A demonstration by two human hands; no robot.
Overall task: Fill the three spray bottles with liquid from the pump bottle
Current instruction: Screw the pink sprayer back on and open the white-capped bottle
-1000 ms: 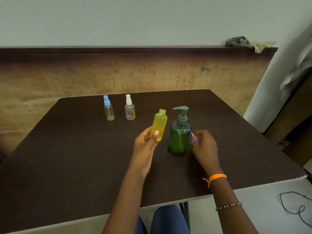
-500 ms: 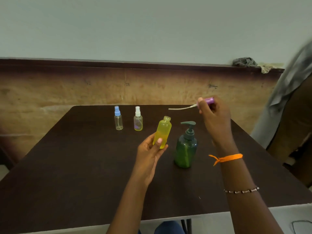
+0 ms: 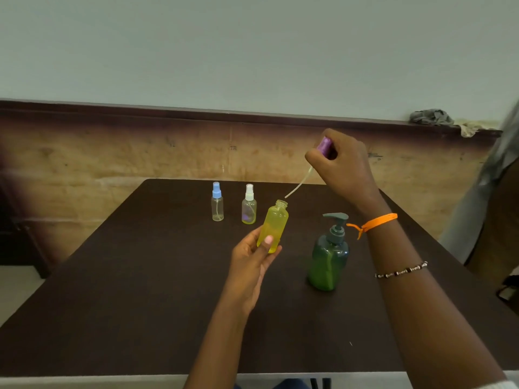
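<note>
My left hand (image 3: 250, 259) holds an uncapped yellow spray bottle (image 3: 273, 224), tilted slightly right, above the table. Up and to the right of it, my right hand (image 3: 342, 167) grips a purple spray cap (image 3: 324, 146). The cap's thin dip tube (image 3: 297, 186) slants down, its tip just above the bottle's open neck. A dark green pump bottle (image 3: 328, 256) stands upright on the table, right of the yellow bottle. Two small clear spray bottles stand further back: one with a blue cap (image 3: 217, 202), one with a white cap (image 3: 248, 204).
The dark brown table (image 3: 140, 304) stands against a wood-panelled wall. Crumpled cloths (image 3: 431, 117) lie on the ledge at the far right. A grey fabric shape (image 3: 500, 164) hangs at the right edge of view.
My right hand lifted the purple cap with its tube from beside the pump bottle and turned the tube downward to the yellow bottle's neck. The view tilted upward.
</note>
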